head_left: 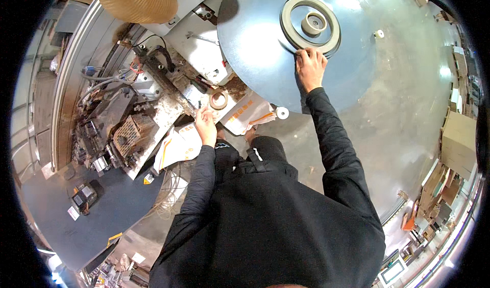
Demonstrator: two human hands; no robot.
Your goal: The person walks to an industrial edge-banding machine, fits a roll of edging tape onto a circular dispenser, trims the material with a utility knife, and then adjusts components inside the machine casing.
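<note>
A coil of grey-beige strip [334, 25] lies flat on a large round metal disc [245, 48], around a small round hub [313, 23]. My right hand [310, 69] reaches over the disc with its fingers curled at the coil's near edge, closed on it. Lower down and to the left, my left hand [205, 127] is by the edge of a machine [166, 81], its fingers bent together. What they hold, if anything, is too small to make out. Just above that hand rests a brown roll of tape [218, 100].
White sacks with orange print [176, 146] lie around my legs. A ribbed tan hose [135, 2] hangs at the upper left, and a wrench [201, 38] lies on the machine. A dark tabletop [61, 211] is at the lower left. Boards and cartons [457, 142] line the right side.
</note>
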